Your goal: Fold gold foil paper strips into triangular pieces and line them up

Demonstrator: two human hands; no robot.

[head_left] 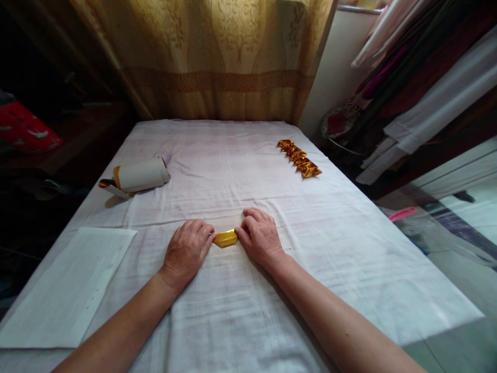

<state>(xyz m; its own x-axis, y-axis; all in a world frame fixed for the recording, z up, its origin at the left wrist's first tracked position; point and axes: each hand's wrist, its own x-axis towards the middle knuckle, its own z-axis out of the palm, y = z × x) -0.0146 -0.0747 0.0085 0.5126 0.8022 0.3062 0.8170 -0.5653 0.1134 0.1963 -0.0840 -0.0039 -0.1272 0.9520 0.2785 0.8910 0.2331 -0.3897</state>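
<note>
A small strip of folded gold foil paper (225,239) lies on the white cloth, its near edge coming to a blunt point. My left hand (189,243) has its fingers closed on the left end of the strip. At the other end, my right hand (261,234) grips the foil between thumb and fingers. Both hands rest low on the cloth, and their fingertips partly hide the strip's ends. Farther back on the right stands a row of several folded gold foil pieces (298,157), apart from my hands.
A roll of white-backed gold paper (142,174) lies at the left, its loose end curling out. Nearer me on that side is a flat white sheet (73,285). The cloth-covered table (341,248) meets a gold curtain (229,52) behind; clothes (435,98) hang at the right.
</note>
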